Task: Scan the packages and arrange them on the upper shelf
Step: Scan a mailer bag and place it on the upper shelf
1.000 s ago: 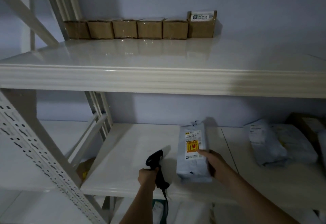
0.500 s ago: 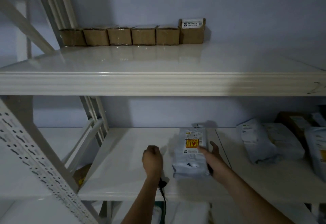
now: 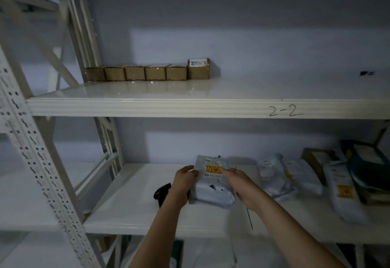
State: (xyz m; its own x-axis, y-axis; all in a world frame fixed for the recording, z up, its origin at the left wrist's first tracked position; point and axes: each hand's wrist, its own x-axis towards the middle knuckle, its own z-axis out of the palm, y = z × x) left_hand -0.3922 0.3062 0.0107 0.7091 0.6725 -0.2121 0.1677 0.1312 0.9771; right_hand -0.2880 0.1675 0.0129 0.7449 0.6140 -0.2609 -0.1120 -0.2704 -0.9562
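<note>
Since 1 second ago, the scanner point(image 3: 162, 191) has left the left hand point(image 3: 183, 183); both hands, right hand point(image 3: 239, 183) included, pinch the grey package point(image 3: 212, 181) with their fingers, below the upper shelf point(image 3: 147, 107).

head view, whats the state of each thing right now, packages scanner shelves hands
grey mailer bag: on the lower shelf, gripped from both sides
left hand: closed on the bag's left edge
right hand: closed on its right edge
barcode scanner: lying on the lower shelf, unheld
cardboard boxes: six in a row at the back of the upper shelf
other packages: piled at right
</note>
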